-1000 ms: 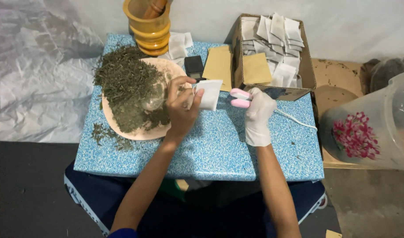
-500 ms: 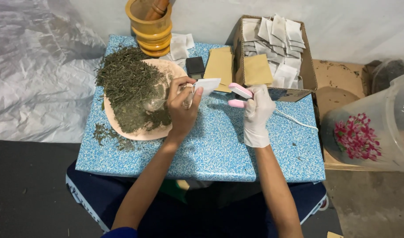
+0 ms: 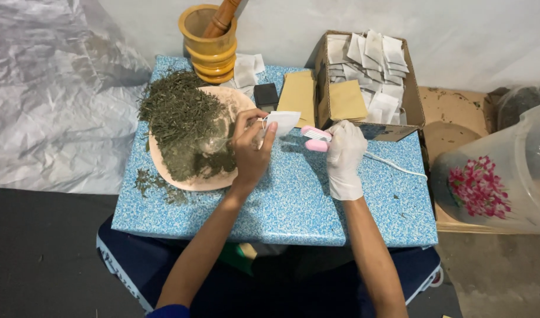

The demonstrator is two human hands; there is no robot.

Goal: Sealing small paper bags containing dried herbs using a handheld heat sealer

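My bare left hand (image 3: 250,147) pinches a small white tea-bag pouch (image 3: 280,122) above the right edge of a pink plate (image 3: 190,181) heaped with dried green herb (image 3: 178,121). A clear spoon (image 3: 214,143) rests in the herb beside that hand. My right hand (image 3: 344,156), in a white glove, grips a pink hand-held sealer (image 3: 316,138) with its jaws pointing at the pouch; a white cord (image 3: 396,167) trails off to the right. Both hands are over the blue speckled table top (image 3: 293,206).
A yellow mortar with a wooden pestle (image 3: 210,42) stands at the back. A cardboard box (image 3: 370,70) holds several white pouches and brown envelopes (image 3: 297,93). A small black object (image 3: 265,95) lies by the plate. A clear jug with pink flowers (image 3: 493,176) sits right. Loose herb (image 3: 152,182) is spilled left.
My left hand has lifted the white pouch up off the plate and tilted it toward the sealer. The right hand with the sealer has shifted slightly up and left.
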